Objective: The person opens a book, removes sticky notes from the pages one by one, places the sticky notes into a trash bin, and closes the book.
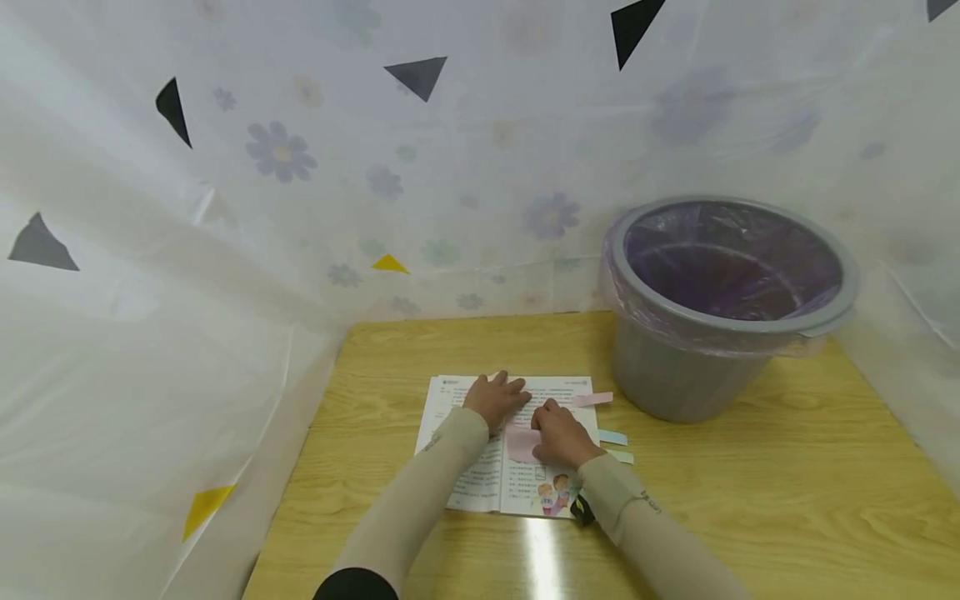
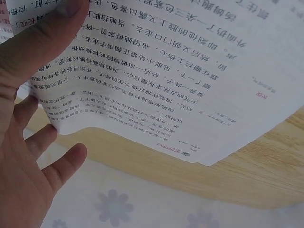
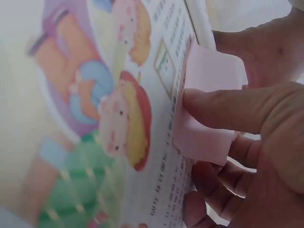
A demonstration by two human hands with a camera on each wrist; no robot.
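An open book [image 1: 476, 487] with printed text lies on the wooden table. My left hand [image 1: 498, 400] rests across the upper middle of its pages with fingers spread. In the left wrist view the left thumb [image 2: 42, 33] lies over a slightly bowed page [image 2: 156, 95]. A pink sticky note [image 3: 209, 137] stands up from the right page near the fold. My right hand [image 1: 561, 435] pinches it, the thumb on its near face and curled fingers behind. Cartoon children [image 3: 128, 118] are printed at that page's lower corner.
Pink [image 1: 596, 399], blue [image 1: 613, 437] and pale green tabs [image 1: 621, 457] stick out from the book's right edge. A grey bin [image 1: 667, 375] with a purple liner stands behind, to the right. A small dark object [image 1: 581, 510] lies by the right wrist. Patterned sheeting [image 1: 465, 208] surrounds the table [image 1: 360, 467].
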